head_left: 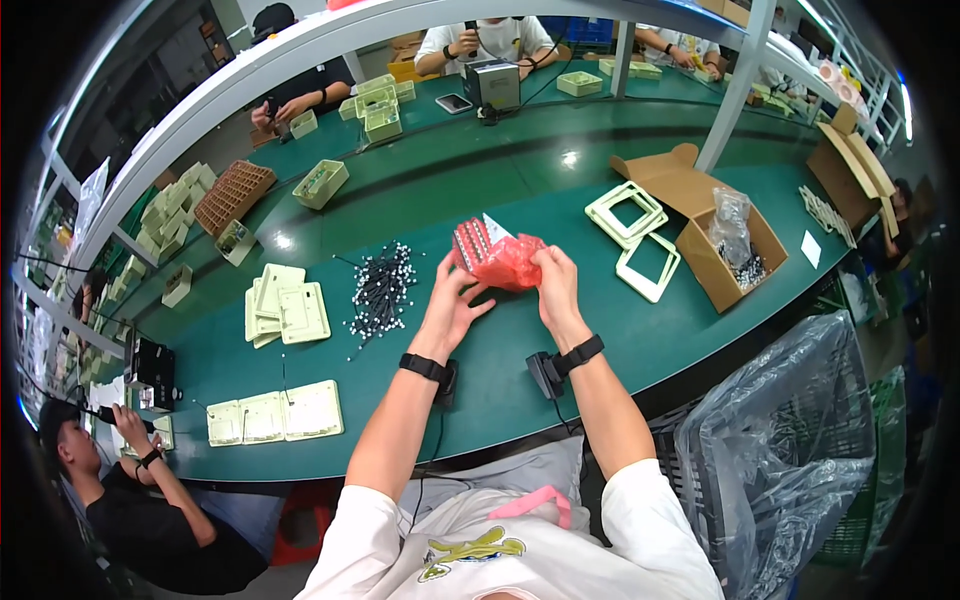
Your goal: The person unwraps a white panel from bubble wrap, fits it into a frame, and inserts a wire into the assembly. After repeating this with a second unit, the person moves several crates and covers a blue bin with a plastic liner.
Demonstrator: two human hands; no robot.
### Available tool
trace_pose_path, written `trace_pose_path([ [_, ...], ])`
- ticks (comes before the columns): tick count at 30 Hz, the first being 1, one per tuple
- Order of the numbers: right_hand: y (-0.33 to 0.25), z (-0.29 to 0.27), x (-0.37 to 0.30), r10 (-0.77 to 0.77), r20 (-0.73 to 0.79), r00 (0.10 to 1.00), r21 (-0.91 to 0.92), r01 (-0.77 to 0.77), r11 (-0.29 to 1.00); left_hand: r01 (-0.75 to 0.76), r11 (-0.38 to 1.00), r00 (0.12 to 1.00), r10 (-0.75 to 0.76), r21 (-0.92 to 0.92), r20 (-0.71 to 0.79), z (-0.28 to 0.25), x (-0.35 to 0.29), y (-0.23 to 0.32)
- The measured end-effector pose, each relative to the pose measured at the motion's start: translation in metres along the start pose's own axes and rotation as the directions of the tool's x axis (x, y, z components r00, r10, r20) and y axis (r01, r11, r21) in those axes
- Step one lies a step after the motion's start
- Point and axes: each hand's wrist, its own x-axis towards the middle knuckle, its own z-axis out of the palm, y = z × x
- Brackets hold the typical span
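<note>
Left hand (455, 305) — fingers spread, at the left edge of one red plastic packet (508, 264); right hand (558, 285), pinching its right side. Packet located between both hands, over the green table (490, 385); likely light, soft, slippery — best gripped at both ends. Farther: one dark phone (453, 103), flat.

Red plastic bag (515, 265), green tabletop (500, 370), cream panels (304, 312), brown carton (708, 265), black white-tipped cables (381, 290)

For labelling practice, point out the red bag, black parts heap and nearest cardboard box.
Red bag (510, 264), head view: middle.
Black parts heap (381, 290), head view: middle.
Nearest cardboard box (711, 266), head view: left wall.
</note>
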Motion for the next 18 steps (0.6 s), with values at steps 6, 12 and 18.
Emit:
trace_pose_path([
  [6, -0.011, 0.019, -0.018, -0.041, 0.181, 0.983, -0.389, 0.110, 0.915, 0.212, 0.977, 0.967, -0.210, 0.001, 0.144, -0.033, 0.025, 0.039],
  [12, -0.027, 0.022, -0.031, 0.010, 0.286, 0.958, -0.637, 0.182, 0.749, 0.239, 0.903, 0.936, -0.312, 0.358, 0.161, -0.032, 0.047, 0.057],
  [18, -0.017, 0.017, -0.027, 0.049, 0.442, 0.896, -0.652, 0.283, 0.703, 0.309, 0.821, 0.932, -0.363, 0.480, 0.020, -0.068, 0.064, 0.059],
])
